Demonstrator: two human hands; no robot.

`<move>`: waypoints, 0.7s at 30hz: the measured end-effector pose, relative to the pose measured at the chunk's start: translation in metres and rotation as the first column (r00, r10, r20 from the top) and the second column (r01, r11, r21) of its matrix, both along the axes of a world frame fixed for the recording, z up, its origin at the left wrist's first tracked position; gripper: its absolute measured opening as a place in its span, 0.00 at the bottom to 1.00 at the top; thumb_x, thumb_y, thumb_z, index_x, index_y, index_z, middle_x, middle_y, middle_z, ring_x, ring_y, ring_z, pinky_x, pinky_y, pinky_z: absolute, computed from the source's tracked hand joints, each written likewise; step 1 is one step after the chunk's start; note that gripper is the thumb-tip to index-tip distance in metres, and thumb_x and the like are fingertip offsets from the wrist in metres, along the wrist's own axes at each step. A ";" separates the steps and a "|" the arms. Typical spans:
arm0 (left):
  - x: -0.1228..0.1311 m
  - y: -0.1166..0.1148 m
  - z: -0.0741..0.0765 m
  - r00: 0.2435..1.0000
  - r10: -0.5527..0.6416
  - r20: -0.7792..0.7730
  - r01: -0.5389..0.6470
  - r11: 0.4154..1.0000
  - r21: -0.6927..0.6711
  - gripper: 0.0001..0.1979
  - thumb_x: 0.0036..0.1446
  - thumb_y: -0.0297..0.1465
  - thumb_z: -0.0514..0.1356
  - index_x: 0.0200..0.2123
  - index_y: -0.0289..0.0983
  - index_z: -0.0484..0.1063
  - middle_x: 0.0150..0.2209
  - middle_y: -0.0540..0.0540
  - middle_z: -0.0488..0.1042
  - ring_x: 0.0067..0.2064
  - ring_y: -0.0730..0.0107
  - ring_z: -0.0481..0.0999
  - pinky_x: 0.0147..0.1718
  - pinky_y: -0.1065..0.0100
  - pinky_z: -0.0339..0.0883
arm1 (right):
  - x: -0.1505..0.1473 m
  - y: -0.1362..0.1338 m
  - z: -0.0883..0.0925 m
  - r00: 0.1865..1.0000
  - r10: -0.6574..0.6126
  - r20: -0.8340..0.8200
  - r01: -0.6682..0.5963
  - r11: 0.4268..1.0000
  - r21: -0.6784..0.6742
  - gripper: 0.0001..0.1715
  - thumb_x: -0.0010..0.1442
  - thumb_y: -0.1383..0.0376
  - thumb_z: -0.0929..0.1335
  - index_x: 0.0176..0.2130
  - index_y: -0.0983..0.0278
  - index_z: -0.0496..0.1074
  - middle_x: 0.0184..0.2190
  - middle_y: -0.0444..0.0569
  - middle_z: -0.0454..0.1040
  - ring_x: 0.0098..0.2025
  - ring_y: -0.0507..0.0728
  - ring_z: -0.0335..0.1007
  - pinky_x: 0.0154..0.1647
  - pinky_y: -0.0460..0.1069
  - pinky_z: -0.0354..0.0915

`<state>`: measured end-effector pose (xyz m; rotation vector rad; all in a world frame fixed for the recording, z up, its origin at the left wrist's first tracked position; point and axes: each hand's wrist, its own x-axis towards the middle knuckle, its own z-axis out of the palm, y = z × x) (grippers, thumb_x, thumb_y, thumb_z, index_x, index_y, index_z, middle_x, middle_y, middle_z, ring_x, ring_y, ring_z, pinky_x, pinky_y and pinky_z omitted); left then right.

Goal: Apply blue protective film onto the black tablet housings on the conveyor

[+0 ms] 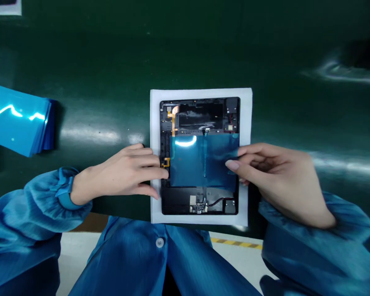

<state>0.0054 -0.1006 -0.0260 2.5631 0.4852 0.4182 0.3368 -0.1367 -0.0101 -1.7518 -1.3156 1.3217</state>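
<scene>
An opened black tablet (200, 111) with exposed boards and orange flex cables lies on a white sheet (246, 115) on the green belt. A blue film (200, 162) covers its middle. My left hand (123, 174) rests on the tablet's left edge, fingers stretched flat, fingertips touching the film's left side. My right hand (274, 176) is at the right edge, thumb and fingers pinching the film's right side.
A stack of blue film sheets (18, 119) lies at the far left of the green conveyor surface (185, 49). A white label corner (4, 8) shows at the top left. The floor with a yellow striped line (234, 242) is below the belt's near edge.
</scene>
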 end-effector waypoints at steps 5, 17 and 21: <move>0.004 0.001 0.007 0.997 0.078 0.026 -0.080 0.992 0.101 0.24 0.74 0.49 0.59 0.56 0.33 0.76 0.43 0.43 0.82 0.43 0.63 0.80 0.42 0.63 0.69 | 0.003 0.000 -0.002 0.996 -0.022 -0.089 0.021 1.000 -0.013 0.24 0.49 0.51 0.84 0.37 0.61 0.80 0.22 0.42 0.78 0.19 0.50 0.70 0.21 0.43 0.68; 0.069 0.011 0.020 0.960 0.052 -0.275 0.072 0.905 0.420 0.14 0.75 0.36 0.57 0.53 0.39 0.81 0.39 0.43 0.75 0.40 0.60 0.74 0.37 0.61 0.57 | -0.002 0.003 -0.003 0.955 -0.121 -0.272 0.136 0.990 0.035 0.35 0.58 0.36 0.76 0.25 0.60 0.67 0.16 0.40 0.67 0.15 0.47 0.56 0.14 0.44 0.53; 0.096 0.011 0.015 0.950 0.025 -0.310 0.083 0.941 0.329 0.17 0.73 0.31 0.56 0.60 0.40 0.77 0.46 0.39 0.77 0.49 0.53 0.76 0.43 0.59 0.60 | -0.004 0.004 -0.002 0.968 -0.113 -0.224 0.123 0.992 0.030 0.34 0.58 0.34 0.73 0.27 0.58 0.65 0.16 0.39 0.66 0.14 0.48 0.54 0.13 0.46 0.52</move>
